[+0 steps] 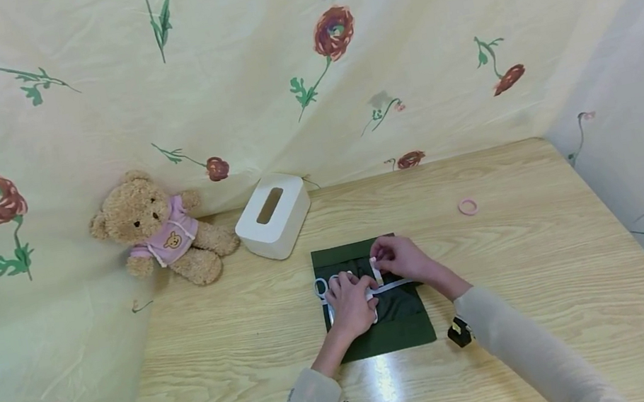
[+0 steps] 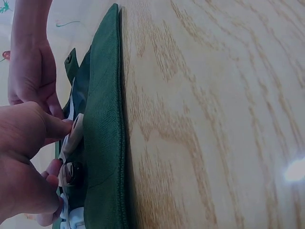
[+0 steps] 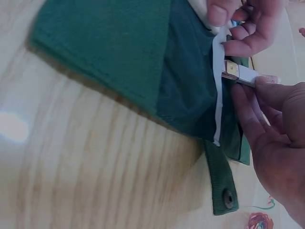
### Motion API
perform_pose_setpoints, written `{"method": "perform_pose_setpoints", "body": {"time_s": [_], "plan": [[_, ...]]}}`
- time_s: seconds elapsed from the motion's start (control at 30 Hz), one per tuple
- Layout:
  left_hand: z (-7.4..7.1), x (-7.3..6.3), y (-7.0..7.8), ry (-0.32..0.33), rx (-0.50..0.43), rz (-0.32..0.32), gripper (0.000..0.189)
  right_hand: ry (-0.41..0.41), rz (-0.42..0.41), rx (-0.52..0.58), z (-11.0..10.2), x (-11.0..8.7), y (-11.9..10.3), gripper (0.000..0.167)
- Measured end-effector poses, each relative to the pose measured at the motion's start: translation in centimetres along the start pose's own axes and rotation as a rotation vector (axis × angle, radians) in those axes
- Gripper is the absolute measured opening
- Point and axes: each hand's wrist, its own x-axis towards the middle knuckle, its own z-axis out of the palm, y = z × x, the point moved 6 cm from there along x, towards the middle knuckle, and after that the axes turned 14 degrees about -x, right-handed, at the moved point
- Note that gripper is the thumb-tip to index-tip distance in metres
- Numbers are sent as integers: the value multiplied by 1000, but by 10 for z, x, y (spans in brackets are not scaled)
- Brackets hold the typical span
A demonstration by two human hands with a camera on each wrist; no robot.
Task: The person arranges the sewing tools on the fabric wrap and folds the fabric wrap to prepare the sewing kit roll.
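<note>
A dark green fabric organizer (image 1: pixel 388 339) lies unfolded on the table, a white elastic band (image 3: pixel 218 95) running across its middle. My left hand (image 1: pixel 350 305) is over its left half, the band between thumb and fingers. Beside that thumb is a smooth white object (image 2: pixel 75 136); a small black round piece (image 2: pixel 74 172) sits lower along the band. Light blue scissor handles (image 1: pixel 321 288) stick out left of this hand. My right hand (image 1: pixel 404 262) pinches a slim white stick with a metallic end (image 3: pixel 247 75). That metallic end meets the band; the stick's exact kind I cannot tell.
A strap with a snap (image 3: pixel 223 191) extends off the organizer's right side. Behind, a teddy bear (image 1: pixel 169 235) in a pink top leans by a white tissue box (image 1: pixel 284 225). A pink ring (image 1: pixel 468 207) lies at the back right of the wooden table (image 1: pixel 534 228).
</note>
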Motion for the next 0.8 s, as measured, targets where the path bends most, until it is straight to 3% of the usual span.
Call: {"method": "perform_pose_setpoints", "body": {"time_s": [0.27, 0.57, 0.8], "plan": [[0, 0, 0, 0, 0, 0, 17, 6, -43, -44, 3, -3, 1, 13], [2, 1, -1, -4, -6, -15, 17, -107, -85, -1, 2, -8, -5, 29], [3, 1, -1, -3, 0, -14, 16, -68, -147, -74, 6, -8, -3, 35]]}}
